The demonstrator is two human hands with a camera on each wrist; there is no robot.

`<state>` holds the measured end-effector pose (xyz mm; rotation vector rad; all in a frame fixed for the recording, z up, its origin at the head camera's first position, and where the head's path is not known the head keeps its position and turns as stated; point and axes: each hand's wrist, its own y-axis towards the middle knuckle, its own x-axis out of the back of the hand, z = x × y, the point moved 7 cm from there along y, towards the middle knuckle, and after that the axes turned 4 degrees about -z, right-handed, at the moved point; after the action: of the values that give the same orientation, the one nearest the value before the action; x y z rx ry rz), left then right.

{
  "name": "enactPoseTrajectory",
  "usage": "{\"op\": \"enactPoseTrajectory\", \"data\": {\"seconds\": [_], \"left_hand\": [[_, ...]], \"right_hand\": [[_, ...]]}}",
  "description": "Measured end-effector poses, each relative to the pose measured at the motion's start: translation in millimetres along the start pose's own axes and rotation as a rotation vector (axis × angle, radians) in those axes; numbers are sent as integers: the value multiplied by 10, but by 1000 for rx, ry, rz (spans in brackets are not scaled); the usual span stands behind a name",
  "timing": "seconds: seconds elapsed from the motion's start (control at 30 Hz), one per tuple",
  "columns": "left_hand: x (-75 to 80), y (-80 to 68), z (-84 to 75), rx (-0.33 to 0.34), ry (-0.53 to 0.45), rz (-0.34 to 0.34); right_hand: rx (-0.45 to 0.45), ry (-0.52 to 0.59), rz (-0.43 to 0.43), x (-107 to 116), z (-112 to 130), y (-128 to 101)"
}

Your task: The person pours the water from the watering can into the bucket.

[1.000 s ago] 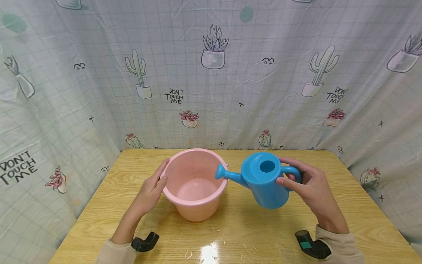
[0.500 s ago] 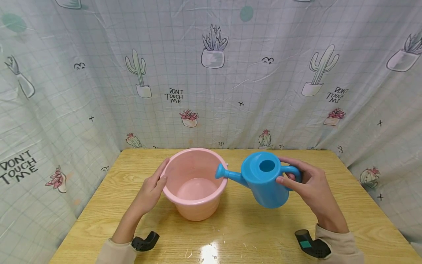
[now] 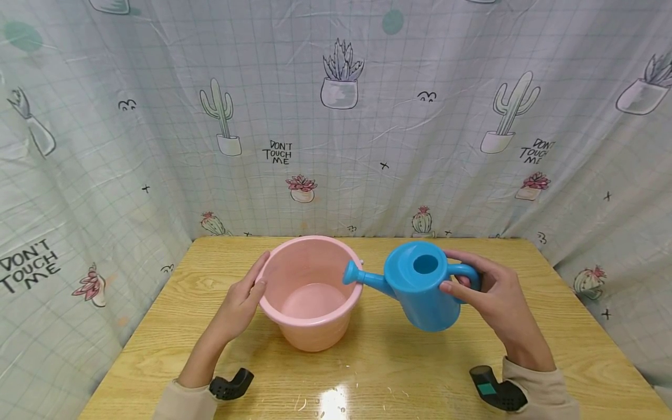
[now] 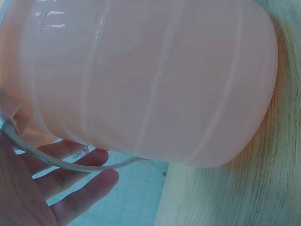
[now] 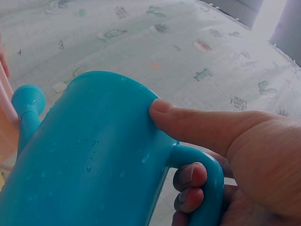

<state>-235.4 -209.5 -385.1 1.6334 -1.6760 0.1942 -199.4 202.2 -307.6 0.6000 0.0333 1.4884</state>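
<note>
On the wooden table stands a pink plastic bucket (image 3: 315, 335), its inside bare in the head view. My left hand (image 3: 238, 303) rests against its left rim, thumb and index fingertip at the edge. In the left wrist view the other fingers (image 4: 84, 197) spread loosely outside the wall, beside the pale bail handle (image 4: 70, 165). My right hand (image 3: 496, 297) grips a blue watering can (image 3: 427, 306): fingers curl through its handle (image 5: 214, 188) and the thumb presses the top edge. The spout's flared end (image 3: 352, 273) overlaps the bucket's right rim. Whether the can touches the table I cannot tell.
A patterned curtain (image 3: 383, 134) hangs behind the table and along both sides. Small wet specks mark the table (image 3: 399, 379) near its front. Water drops cling to the can. Black devices (image 3: 496, 389) are strapped at both wrists.
</note>
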Motion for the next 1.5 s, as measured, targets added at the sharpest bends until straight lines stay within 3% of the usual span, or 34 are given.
{"op": "enactPoseTrajectory", "data": {"seconds": [1.5], "left_hand": [[2, -3, -4, 12, 3, 6]], "right_hand": [[9, 0, 4, -3, 2, 2]]}}
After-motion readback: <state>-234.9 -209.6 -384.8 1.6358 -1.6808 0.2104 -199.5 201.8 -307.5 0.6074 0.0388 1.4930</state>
